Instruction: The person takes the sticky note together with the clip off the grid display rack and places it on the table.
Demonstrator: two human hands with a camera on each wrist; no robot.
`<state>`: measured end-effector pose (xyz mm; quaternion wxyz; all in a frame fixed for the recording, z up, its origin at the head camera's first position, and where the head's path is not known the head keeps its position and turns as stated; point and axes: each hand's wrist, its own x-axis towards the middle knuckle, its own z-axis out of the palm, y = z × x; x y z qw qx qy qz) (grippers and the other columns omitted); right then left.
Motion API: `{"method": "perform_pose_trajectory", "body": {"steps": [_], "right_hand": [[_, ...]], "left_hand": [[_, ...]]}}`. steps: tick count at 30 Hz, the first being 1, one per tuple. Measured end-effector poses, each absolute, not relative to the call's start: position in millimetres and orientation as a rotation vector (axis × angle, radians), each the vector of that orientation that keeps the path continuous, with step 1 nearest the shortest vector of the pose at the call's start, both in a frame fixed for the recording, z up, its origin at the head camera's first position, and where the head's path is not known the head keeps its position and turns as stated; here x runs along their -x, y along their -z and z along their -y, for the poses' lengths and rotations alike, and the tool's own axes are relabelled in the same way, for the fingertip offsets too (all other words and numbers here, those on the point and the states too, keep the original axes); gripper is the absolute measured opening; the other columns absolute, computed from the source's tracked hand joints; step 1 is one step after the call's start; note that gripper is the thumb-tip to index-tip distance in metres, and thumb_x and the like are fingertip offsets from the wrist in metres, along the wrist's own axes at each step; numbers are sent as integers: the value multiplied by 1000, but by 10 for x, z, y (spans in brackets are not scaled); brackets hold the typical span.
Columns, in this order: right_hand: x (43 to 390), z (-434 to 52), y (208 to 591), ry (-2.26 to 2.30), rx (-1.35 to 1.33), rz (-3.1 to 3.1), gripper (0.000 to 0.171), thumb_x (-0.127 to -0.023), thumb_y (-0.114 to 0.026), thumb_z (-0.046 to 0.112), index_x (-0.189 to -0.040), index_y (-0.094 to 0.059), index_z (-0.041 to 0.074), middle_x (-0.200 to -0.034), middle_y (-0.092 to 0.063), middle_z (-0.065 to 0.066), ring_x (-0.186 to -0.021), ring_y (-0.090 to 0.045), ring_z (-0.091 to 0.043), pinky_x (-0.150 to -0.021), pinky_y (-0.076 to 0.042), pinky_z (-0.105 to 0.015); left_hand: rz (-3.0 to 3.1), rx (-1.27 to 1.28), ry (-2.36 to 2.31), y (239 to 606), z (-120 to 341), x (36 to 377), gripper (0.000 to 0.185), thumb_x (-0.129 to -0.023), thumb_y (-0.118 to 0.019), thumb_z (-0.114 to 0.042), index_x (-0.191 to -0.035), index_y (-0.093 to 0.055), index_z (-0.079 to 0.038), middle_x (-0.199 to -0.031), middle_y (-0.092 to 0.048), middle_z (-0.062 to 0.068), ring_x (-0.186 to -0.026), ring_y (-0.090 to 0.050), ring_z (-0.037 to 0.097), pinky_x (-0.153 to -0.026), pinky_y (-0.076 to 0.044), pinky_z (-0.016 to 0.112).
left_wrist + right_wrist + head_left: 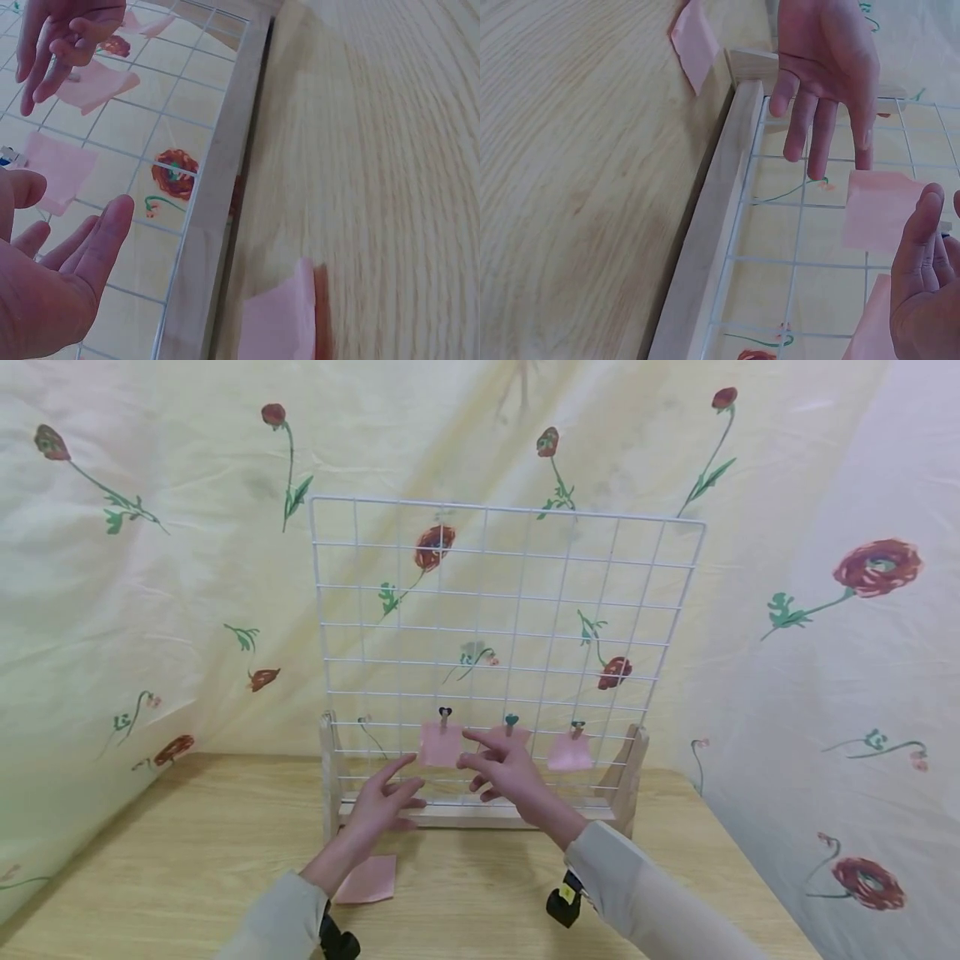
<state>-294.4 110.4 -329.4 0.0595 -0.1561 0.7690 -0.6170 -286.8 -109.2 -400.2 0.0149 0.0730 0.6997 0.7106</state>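
Head view: your left hand (384,806) and right hand (513,770) hover before the wire grid (486,508), each grip apart and empty, near the leftmost pink paper (437,746) clipped low on it. Left wrist: a loose pink paper (277,322) lies on the worktop (375,187) before the grid. Right wrist: your hands flank the leftmost pink paper.

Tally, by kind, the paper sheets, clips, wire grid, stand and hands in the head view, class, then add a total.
Pink square paper sheets: 4
Small dark-topped clips: 3
White rectangular wire grid: 1
Pale wooden stand: 1
Bare hands, left hand and right hand: 2
Total: 11
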Motion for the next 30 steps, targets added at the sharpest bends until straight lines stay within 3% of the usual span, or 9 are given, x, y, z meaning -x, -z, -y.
{"method": "perform_pose_trajectory", "body": {"steps": [13,30], "right_hand": [[3058,-950,3197,1905,436,-2331,54,-92,-66,22,-143,-48,21,-106,-69,-17,-64,-63,-17,-56,-56,-29],[3154,-777,3137,1911,385,-2325,64,-92,-65,24,-149,-35,26,-106,-72,-10,-70,-66,-20,-59,-57,-28]], "left_hand": [[-2160,-199,-2242,3970,995,2920,54,-97,-58,-23,-147,-38,-19,-129,-57,24,-99,-67,34,-69,-61,41],[-2133,-151,-2257,3942,937,2982,61,-97,-58,-26,-151,-31,-17,-129,-59,20,-98,-68,29,-72,-60,39]]}}
